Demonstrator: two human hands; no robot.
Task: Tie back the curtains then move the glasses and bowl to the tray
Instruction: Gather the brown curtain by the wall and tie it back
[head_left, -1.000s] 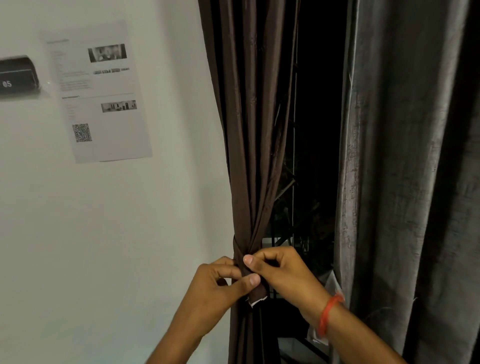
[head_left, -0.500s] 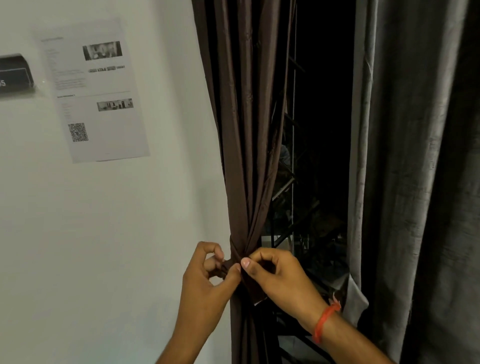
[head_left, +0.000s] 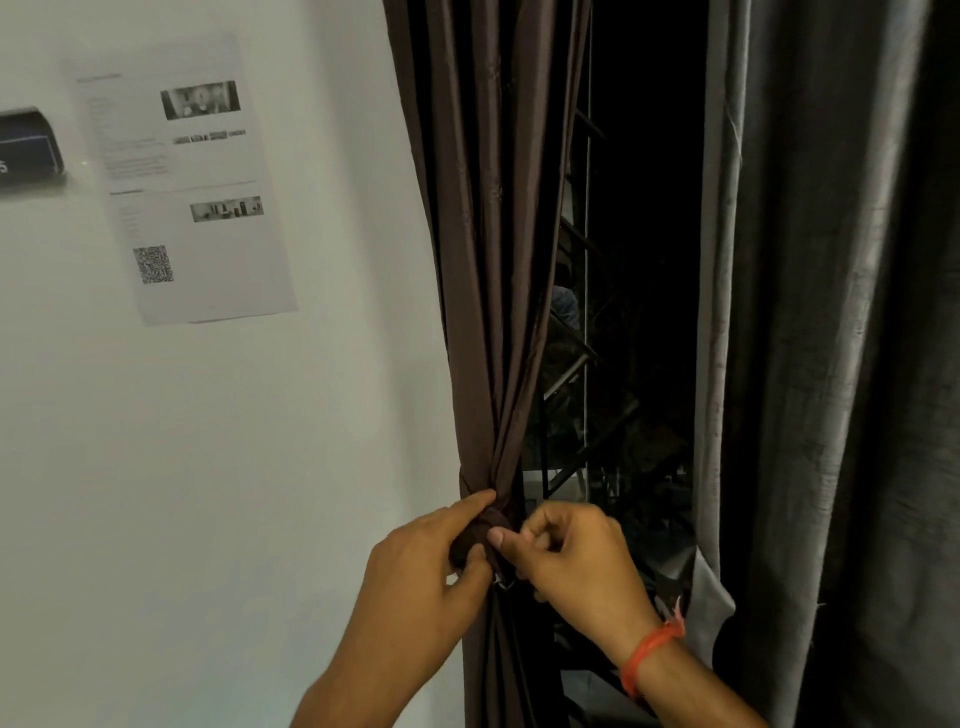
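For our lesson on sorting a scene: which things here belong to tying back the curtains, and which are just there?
Part of the job:
brown curtain
knot
left hand
right hand
grey curtain, not yet tied

Just there:
printed notice
dark wall sign
window frame

A white wall (head_left: 208, 467) is filling the left side. A printed sheet (head_left: 182, 176) with small photos and a QR code is hanging on it, and a dark plaque (head_left: 26, 150) is sitting at the left edge. In the middle, a window (head_left: 639, 260) is showing only darkness, with a metal grille (head_left: 584, 364) behind it. Soft indoor light is falling on the wall.
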